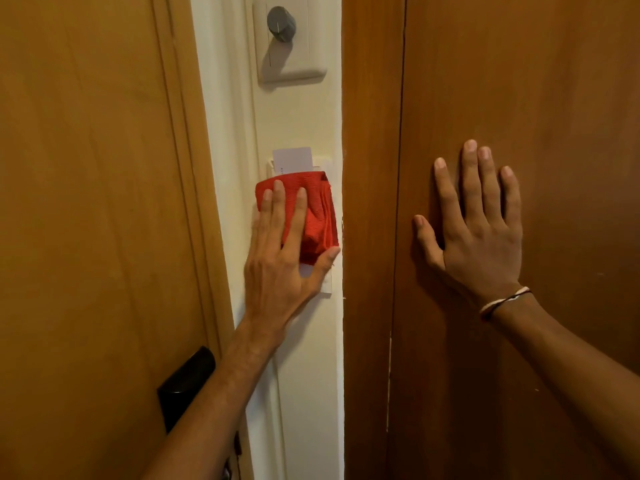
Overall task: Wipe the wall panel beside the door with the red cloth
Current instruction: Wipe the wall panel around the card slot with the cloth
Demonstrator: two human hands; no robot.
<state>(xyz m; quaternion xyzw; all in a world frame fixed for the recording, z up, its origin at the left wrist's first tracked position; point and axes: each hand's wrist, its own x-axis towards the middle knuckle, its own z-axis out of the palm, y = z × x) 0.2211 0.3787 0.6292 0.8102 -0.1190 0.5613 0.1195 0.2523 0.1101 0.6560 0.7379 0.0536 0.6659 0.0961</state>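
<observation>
A narrow cream wall panel [301, 126] runs top to bottom between a light wooden door and a darker wooden surface. My left hand [280, 258] presses a folded red cloth [317, 216] flat against a white card-holder plate [325, 285] on this panel; the cloth hides most of the plate. A white card [292, 159] sticks up just above the cloth. My right hand [478, 223] lies flat, fingers spread, on the dark brown wooden surface [519, 98] to the right, holding nothing. A thin band circles that wrist.
A switch plate with a grey round knob [281, 24] sits higher on the panel. The light wooden door [86, 168] fills the left side, with a black handle [187, 386] low down, partly behind my left forearm.
</observation>
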